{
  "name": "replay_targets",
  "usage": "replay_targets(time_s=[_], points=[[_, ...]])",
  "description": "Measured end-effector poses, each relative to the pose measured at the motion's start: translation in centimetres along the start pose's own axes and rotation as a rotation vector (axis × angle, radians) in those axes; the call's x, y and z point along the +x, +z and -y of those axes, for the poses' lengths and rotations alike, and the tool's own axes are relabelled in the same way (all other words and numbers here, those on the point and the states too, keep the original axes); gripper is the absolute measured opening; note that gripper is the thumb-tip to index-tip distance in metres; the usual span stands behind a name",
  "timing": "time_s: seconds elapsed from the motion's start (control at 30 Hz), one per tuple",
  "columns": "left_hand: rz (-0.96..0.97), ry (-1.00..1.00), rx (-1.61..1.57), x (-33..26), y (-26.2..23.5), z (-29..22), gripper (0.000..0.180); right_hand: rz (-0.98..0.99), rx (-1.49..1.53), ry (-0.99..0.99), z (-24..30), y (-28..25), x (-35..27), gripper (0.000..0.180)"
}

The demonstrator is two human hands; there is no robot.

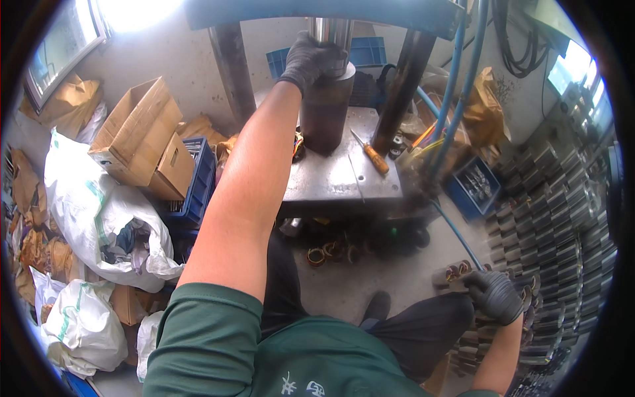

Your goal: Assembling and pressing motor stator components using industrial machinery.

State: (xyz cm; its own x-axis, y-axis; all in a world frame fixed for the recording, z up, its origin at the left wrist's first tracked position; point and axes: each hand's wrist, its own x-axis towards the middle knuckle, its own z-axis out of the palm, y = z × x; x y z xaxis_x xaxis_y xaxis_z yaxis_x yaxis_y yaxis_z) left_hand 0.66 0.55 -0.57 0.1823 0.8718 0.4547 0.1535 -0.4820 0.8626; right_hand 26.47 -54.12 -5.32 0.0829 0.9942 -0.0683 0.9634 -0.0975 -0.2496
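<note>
My left hand (311, 61), in a dark grey glove, is closed around a shiny metal cylinder (331, 33) under the blue crossbeam of a press (324, 14). That cylinder meets the top of a wider, dark upright cylinder (325, 116), which stands on the steel press table (317, 182). My right hand (495, 296), gloved alike, is low at the right beside my knee. Its fingers are curled where a thin blue rod (458, 233) ends; the grip itself is partly hidden. Close to those fingers are copper-wound parts (458, 270).
On the table's right lies a wooden-handled pointed tool (376, 159). Rows of stacked metal cores (549, 231) fill the right side. A blue bin (473, 188) sits by the press. White sacks (99, 212) and cardboard boxes (139, 132) crowd the left. Copper rings (316, 257) lie beneath the table.
</note>
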Motion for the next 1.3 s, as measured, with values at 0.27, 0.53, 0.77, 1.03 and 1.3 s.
replay_targets(time_s=[0.27,0.53,0.77,1.03,1.3], points=[[-0.002,-0.002,-0.015,-0.6,-0.1,-0.6,0.074,0.037,0.021,0.021,-0.2,-0.1,0.1,0.018],[-0.024,-0.002,0.037,-0.2,0.0,-0.2,0.066,0.066,0.032,0.008,0.2,-0.7,0.2,0.020],[0.030,-0.006,-0.032,0.1,-0.1,0.1,0.068,-0.130,0.169,0.093,0.7,-1.2,0.5,0.022],[-0.026,0.040,-0.027,0.0,0.0,-0.2,0.088,-0.714,-0.092,-0.066,0.1,-3.9,6.5,0.012],[-0.037,0.066,-0.018,0.3,0.6,0.0,0.099,-0.877,-0.322,-0.011,-4.3,-11.8,18.8,0.041]])
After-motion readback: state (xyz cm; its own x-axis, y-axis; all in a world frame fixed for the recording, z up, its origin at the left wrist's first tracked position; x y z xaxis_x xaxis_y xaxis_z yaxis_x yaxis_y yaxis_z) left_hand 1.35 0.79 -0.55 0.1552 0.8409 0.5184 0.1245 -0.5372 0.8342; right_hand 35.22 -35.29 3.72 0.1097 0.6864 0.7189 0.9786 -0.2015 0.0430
